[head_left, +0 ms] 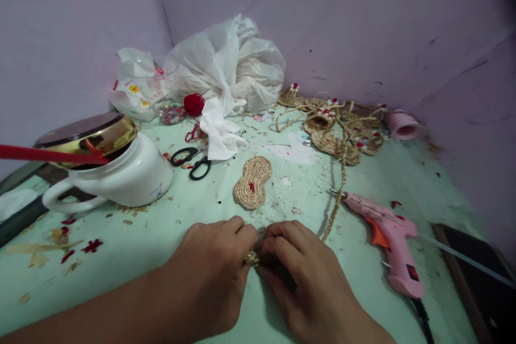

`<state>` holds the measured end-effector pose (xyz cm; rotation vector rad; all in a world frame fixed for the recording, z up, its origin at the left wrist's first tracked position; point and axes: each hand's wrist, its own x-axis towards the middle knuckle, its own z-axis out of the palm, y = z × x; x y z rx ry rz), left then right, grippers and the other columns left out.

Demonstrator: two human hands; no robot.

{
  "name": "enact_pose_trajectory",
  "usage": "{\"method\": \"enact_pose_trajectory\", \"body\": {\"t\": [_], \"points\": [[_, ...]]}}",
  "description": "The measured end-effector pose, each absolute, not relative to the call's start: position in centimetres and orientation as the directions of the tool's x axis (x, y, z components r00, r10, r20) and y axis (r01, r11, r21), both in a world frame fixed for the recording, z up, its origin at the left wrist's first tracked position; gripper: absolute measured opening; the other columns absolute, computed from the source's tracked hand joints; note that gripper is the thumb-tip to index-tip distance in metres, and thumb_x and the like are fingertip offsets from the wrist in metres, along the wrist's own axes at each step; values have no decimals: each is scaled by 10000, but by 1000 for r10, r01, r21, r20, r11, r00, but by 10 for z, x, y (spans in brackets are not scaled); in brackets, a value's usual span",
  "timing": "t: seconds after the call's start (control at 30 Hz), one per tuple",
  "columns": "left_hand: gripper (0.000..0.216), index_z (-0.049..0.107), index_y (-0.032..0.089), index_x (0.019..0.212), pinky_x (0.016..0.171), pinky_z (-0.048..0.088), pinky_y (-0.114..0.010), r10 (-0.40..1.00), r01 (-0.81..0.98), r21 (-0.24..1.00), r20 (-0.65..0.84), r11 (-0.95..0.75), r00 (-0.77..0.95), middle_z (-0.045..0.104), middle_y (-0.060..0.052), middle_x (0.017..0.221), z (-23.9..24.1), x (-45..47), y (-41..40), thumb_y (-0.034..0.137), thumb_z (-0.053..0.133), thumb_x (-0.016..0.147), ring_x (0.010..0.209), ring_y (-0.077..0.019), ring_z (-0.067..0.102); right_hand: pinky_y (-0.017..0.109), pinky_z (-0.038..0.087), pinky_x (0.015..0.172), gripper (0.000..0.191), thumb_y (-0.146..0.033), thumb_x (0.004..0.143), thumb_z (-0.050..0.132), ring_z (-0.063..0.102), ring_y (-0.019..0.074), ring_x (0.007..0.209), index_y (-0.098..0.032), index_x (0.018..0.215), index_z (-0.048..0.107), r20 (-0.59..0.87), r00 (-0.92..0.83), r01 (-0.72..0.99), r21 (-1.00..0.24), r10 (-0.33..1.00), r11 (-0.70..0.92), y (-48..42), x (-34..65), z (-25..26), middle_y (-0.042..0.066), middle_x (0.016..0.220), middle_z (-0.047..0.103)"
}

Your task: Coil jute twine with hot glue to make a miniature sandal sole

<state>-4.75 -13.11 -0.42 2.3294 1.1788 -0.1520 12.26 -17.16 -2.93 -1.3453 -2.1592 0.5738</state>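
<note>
My left hand (pixel 213 269) and my right hand (pixel 302 274) meet low in the middle, both pinched on a small coil of jute braid (pixel 253 259) pressed on the pale green table (pixel 161 226). The braid's loose length (pixel 336 209) runs up and to the right from my right hand toward a heap of jute pieces (pixel 334 129). Just beyond my fingers lies a finished peanut-shaped jute mat (pixel 253 183) with a red dot.
A pink glue gun (pixel 387 242) lies to the right. Black scissors (pixel 191 161), a red yarn ball (pixel 194 104) and white plastic bags (pixel 229 70) sit behind. A white jar with a gold lid (pixel 116 166) stands left. A pink spool (pixel 403 124) rests at the far right.
</note>
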Motion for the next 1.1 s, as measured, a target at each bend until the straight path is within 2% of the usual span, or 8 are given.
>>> {"method": "enact_pose_trajectory", "body": {"t": [0.2, 0.33, 0.4, 0.57, 0.83, 1.03, 1.1], "points": [[67, 480, 218, 813, 641, 432, -394, 728, 779, 416, -317, -470, 608, 566, -42, 887, -5, -47, -129, 183, 436, 776, 786, -244, 565, 370, 478, 647, 106, -127, 816, 511, 548, 219, 792, -179, 876, 582, 185, -343, 679, -628, 921, 380, -172, 122, -31, 85, 907, 609], [99, 497, 220, 845, 640, 431, -395, 732, 780, 426, -318, -457, 603, 566, -44, 898, -5, -48, -131, 186, 436, 776, 794, -248, 565, 351, 491, 681, 213, -100, 778, 550, 563, 209, 828, -170, 978, 559, 234, -301, 658, -650, 924, 380, -173, 123, -34, 90, 951, 604], [97, 498, 219, 845, 639, 428, -392, 737, 786, 424, -320, -450, 595, 564, -42, 892, -5, -48, -131, 188, 440, 774, 785, -246, 562, 313, 480, 651, 195, -82, 782, 535, 566, 191, 800, -176, 948, 576, 265, -298, 658, -639, 917, 399, -173, 124, -34, 79, 914, 603], [54, 487, 216, 803, 634, 414, -371, 740, 791, 429, -328, -437, 587, 555, -35, 863, -6, -49, -130, 195, 454, 765, 762, -231, 552, 242, 389, 526, 204, -58, 790, 498, 520, 157, 669, -192, 829, 646, 368, -330, 689, -535, 869, 488, -172, 123, -37, 46, 750, 579], [55, 474, 219, 805, 593, 382, -341, 732, 763, 449, -290, -464, 616, 546, -37, 863, -8, -50, -130, 189, 449, 766, 739, -216, 543, 250, 370, 494, 240, -68, 808, 466, 508, 167, 625, -182, 830, 676, 508, -393, 722, -346, 767, 599, -172, 123, -41, 55, 721, 627], [55, 470, 221, 793, 581, 381, -338, 728, 758, 459, -291, -463, 621, 536, -36, 853, -9, -50, -130, 186, 461, 752, 723, -217, 537, 248, 448, 533, 116, -80, 809, 547, 553, 162, 659, -165, 781, 621, 483, -333, 695, -455, 810, 557, -175, 125, -46, 54, 753, 638], [57, 476, 222, 799, 590, 393, -341, 727, 757, 468, -295, -455, 620, 533, -33, 849, -11, -51, -130, 187, 459, 757, 721, -214, 537, 245, 474, 557, 88, -93, 814, 568, 577, 161, 695, -157, 842, 621, 466, -295, 699, -490, 834, 521, -176, 127, -47, 68, 808, 639]]}}
